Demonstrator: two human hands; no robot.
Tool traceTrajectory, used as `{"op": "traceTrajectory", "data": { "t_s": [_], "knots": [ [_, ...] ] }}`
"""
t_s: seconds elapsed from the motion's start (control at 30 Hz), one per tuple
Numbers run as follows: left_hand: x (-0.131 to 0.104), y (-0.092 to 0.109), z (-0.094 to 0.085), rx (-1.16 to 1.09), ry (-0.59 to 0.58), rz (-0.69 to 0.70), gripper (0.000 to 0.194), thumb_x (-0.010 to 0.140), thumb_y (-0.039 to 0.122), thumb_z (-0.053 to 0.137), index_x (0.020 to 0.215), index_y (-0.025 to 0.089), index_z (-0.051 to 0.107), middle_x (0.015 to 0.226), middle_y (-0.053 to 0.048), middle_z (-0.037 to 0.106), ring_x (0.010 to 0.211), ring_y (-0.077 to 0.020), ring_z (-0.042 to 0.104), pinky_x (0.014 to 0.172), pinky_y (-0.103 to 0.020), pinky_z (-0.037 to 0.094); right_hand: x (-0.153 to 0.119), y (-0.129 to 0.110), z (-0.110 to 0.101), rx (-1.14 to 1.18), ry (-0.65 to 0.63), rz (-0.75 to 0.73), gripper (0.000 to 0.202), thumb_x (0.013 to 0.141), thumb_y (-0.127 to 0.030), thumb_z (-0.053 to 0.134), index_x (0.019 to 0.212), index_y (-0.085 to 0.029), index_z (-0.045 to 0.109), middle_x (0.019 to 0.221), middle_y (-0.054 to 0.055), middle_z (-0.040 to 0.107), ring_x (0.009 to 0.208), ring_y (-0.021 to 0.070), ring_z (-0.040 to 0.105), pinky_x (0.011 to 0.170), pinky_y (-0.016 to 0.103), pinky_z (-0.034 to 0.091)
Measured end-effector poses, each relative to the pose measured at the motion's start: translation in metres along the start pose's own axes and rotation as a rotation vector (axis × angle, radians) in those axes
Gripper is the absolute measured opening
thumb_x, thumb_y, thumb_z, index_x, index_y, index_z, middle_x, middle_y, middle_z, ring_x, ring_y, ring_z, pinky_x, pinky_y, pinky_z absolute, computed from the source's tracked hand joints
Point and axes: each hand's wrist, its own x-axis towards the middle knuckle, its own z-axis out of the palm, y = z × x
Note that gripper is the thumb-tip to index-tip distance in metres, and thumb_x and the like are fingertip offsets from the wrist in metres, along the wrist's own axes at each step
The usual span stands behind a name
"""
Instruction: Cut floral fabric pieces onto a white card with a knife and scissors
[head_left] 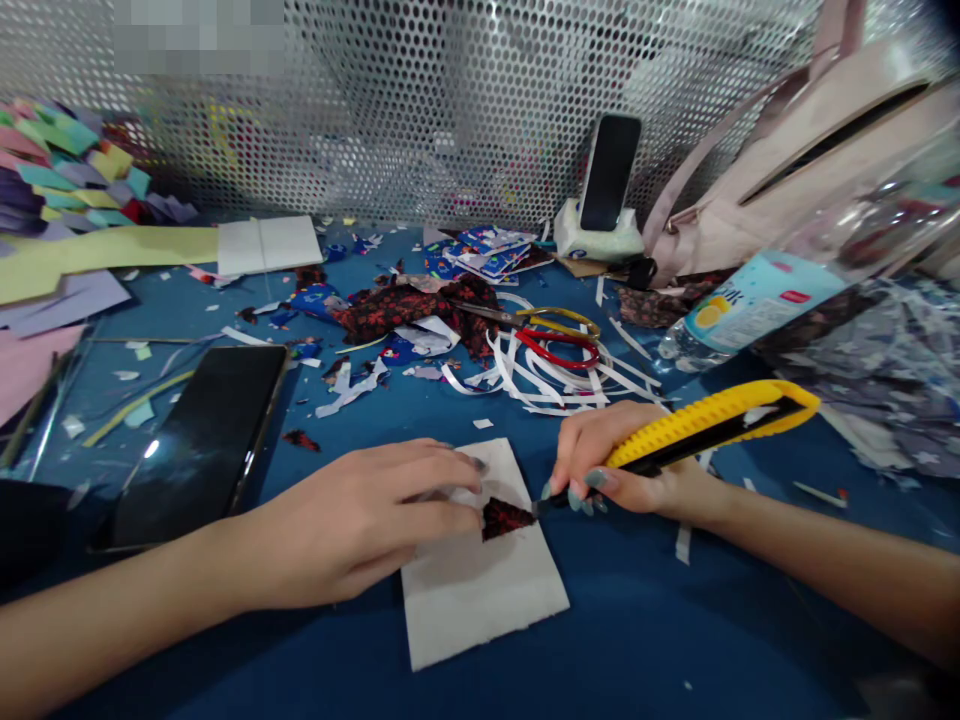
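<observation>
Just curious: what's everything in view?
Card: one, white, front centre
Piece: one, dark red, on card
Cutter: one, yellow, centre right
Scissors: one, red-yellow, middle
Strips: many, white, by scissors
Scraps: many, mixed, middle
Cloth: uncounted, dark, middle
Phones: two, black, left, back
Pack: one, white, back
Papers: many, multicoloured, left
Bottle: one, clear, right
Bag: one, pinkish, right
Bundle: one, grey, right
Screen: one, silver, back
Table: one, blue, below
Left hand: one, bare, at piece
Right hand: one, bare, holding cutter

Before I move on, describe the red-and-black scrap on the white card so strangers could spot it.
On the blue tabletop, find the white rectangular card partly under the left hand. On it lies a small, roughly triangular red-and-black scrap, narrowing toward the yellow-and-black cutter. Unlike similar fabric farther back, it rests on that card.
</observation>
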Motion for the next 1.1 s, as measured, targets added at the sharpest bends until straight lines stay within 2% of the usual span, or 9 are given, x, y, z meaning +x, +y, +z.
{"op": "traceTrajectory", "data": {
  "t_s": [0.2, 0.47, 0.6, 0.77, 0.97, 1.1],
  "knots": [
    [-0.0004, -0.0009, 0.001, 0.0, 0.005, 0.013, 0.035, 0.095, 0.004, 0.04, 0.124, 0.016, 0.057, 0.131, -0.015, 0.058, 0.127, -0.0267, 0.052, 0.107, -0.042, 0.046, -0.0015, 0.0032, 0.0008, -0.016, 0.012, -0.01, 0.026, 0.093, -0.028, 0.062, 0.071, -0.017, 0.071, 0.074, 0.007, 0.076, 0.066, 0.0118, 0.069, 0.06, 0.02, 0.053],
    [0.0001, -0.0013, 0.0001, -0.016, -0.021, 0.001, 0.034, 0.095, 0.004, 0.04, 0.122, 0.015, 0.057, 0.131, -0.015, 0.057, 0.127, -0.0265, 0.05, 0.105, -0.04, 0.046, -0.0013, 0.0031, 0.0049, -0.048, 0.028, -0.05, 0.026, 0.092, -0.026, 0.063, 0.069, -0.016, 0.07, 0.069, 0.007, 0.074, 0.064, 0.0121, 0.071, 0.058, 0.019, 0.053],
    [-0.0004, -0.0012, 0.0015, -0.018, -0.016, 0.009, 0.034, 0.095, 0.004, 0.04, 0.123, 0.015, 0.057, 0.131, -0.014, 0.057, 0.127, -0.0259, 0.05, 0.106, -0.041, 0.046, -0.0051, 0.007, 0.0054, -0.024, 0.027, -0.016, 0.026, 0.092, -0.027, 0.063, 0.068, -0.016, 0.07, 0.069, 0.006, 0.072, 0.065, 0.0127, 0.07, 0.058, 0.02, 0.054],
    [-0.0018, -0.0007, 0.0013, -0.014, -0.024, -0.002, 0.035, 0.095, 0.003, 0.04, 0.124, 0.016, 0.057, 0.134, -0.014, 0.057, 0.128, -0.0261, 0.05, 0.108, -0.043, 0.044, -0.0035, 0.0038, 0.0038, 0.046, 0.14, 0.035, 0.033, 0.095, -0.03, 0.06, 0.066, -0.016, 0.069, 0.066, 0.006, 0.071, 0.064, 0.0125, 0.069, 0.059, 0.02, 0.054],
    [-0.0004, -0.0015, 0.0006, -0.04, -0.025, -0.002, 0.036, 0.093, 0.002, 0.041, 0.123, 0.015, 0.057, 0.133, -0.013, 0.057, 0.129, -0.0255, 0.049, 0.109, -0.04, 0.043, -0.0025, 0.0027, 0.0025, 0.002, 0.032, -0.04, 0.025, 0.093, -0.027, 0.064, 0.073, -0.015, 0.071, 0.077, 0.007, 0.076, 0.069, 0.0113, 0.069, 0.064, 0.019, 0.053],
    [0.0004, -0.0007, 0.0002, -0.032, -0.026, -0.008, 0.036, 0.093, 0.002, 0.041, 0.123, 0.014, 0.058, 0.133, -0.013, 0.057, 0.129, -0.0256, 0.049, 0.108, -0.04, 0.043, -0.0031, 0.0029, 0.0033, 0.01, 0.047, -0.001, 0.023, 0.092, -0.021, 0.063, 0.072, -0.015, 0.071, 0.074, 0.007, 0.074, 0.07, 0.0121, 0.07, 0.064, 0.02, 0.054]
  ]
}}
